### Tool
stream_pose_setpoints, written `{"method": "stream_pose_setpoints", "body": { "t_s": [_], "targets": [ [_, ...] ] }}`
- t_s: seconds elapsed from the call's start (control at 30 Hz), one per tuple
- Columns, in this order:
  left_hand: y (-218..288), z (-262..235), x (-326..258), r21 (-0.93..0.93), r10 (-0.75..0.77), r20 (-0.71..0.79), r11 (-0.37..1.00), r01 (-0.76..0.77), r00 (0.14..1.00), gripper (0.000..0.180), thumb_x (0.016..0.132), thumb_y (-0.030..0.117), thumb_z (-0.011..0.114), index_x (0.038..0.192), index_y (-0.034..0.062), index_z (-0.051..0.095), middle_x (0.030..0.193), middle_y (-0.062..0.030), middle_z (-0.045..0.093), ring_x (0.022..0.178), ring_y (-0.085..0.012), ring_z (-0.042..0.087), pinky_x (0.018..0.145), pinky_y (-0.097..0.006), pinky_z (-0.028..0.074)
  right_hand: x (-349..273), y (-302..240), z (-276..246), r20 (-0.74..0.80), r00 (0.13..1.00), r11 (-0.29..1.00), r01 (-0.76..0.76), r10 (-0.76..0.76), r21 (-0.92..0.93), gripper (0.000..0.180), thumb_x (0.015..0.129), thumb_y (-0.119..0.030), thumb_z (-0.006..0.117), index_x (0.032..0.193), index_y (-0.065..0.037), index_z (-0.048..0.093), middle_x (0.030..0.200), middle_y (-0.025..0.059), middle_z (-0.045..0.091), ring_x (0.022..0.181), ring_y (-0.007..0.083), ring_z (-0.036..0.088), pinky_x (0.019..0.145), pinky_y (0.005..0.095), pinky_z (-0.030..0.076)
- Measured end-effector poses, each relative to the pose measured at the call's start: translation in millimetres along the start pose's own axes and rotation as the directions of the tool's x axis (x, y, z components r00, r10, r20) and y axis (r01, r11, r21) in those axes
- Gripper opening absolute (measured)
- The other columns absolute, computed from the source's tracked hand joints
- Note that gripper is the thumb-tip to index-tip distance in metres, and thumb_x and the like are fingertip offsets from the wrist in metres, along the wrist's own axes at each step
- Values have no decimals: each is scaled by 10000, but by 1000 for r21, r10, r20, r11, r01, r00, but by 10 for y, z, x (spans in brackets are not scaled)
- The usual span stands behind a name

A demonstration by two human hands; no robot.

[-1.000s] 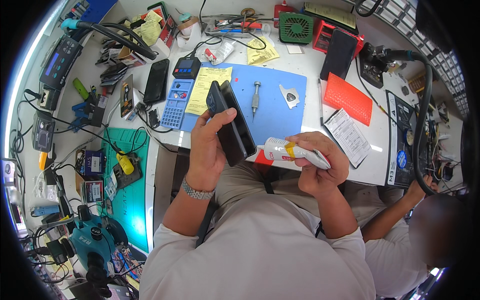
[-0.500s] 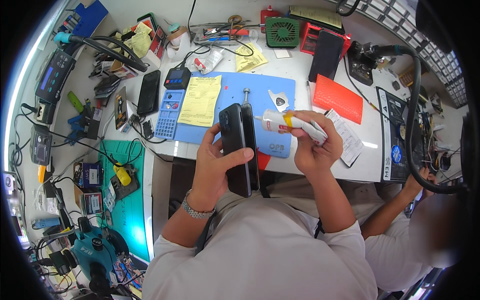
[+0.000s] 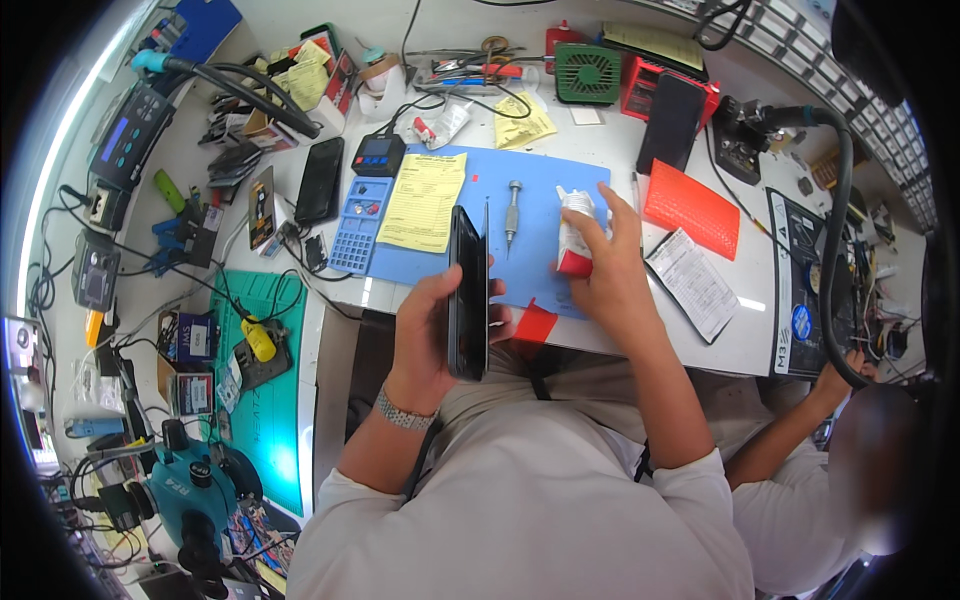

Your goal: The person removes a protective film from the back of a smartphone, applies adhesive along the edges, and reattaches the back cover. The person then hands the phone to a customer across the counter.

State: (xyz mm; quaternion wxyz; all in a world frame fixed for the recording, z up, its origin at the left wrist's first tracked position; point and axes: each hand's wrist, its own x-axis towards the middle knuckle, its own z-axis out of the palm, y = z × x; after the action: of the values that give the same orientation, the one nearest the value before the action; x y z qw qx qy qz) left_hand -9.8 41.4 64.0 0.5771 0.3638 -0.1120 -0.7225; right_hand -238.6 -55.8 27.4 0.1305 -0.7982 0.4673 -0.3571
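At frame centre, my left hand [image 3: 430, 330] grips a dark phone [image 3: 467, 292] edge-up, its back apparently not yet glued; my right hand [image 3: 610, 275] closes around a white tube [image 3: 573, 232] over the blue mat [image 3: 545, 180], screwdriver [image 3: 513, 208] beside it.

Glossy black glass phone [image 3: 467, 295]; smooth white plastic tube [image 3: 573, 232]; matt blue rubbery mat [image 3: 545, 190]; yellow paper form [image 3: 424, 201]; shiny metal watch [image 3: 402, 413] and screwdriver [image 3: 513, 210].
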Motion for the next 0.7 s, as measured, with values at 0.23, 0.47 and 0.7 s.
{"method": "stream_pose_setpoints", "body": {
  "t_s": [0.23, 0.47, 0.7],
  "targets": [
    [177, 130, 146, -127, -142, 27, 981, 144, 990, 509, 1083, 500, 552, 1303, 60, 680, 1128, -182, 767, 1044, -397, 785, 950, -530, 656, 75, -528, -304, 63, 904, 860, 378, -422, 342, 1022, 604, -67, 965, 1547, -167, 585, 1697, 256, 384, 1544, 487, 426, 1199, 562, 447],
    [46, 162, 237, 89, -74, 29, 993, 71, 997, 758, 1062, 771, 480, 1396, 104, 615, 1135, -87, 741, 954, -256, 785, 875, -413, 643, 288, -614, -143, 117, 816, 694, 396, -566, 601, 922, 692, 114, 797, 1552, -31, 498, 1624, 228, 512, 1495, 412, 525, 1167, 494, 502],
    [184, -148, 12, 937, 354, 95, 283, -204, 930, 1000, 907, 574, 866, 1576, -43, 452, 1191, -161, 712, 962, -313, 776, 908, -435, 628, 436, -419, -317, 232, 900, 684, 94, -370, 723, 1052, 714, 43, 861, 1623, -78, 346, 1529, 199, 581, 1483, 371, 534, 1286, 506, 377]
  ]
}}
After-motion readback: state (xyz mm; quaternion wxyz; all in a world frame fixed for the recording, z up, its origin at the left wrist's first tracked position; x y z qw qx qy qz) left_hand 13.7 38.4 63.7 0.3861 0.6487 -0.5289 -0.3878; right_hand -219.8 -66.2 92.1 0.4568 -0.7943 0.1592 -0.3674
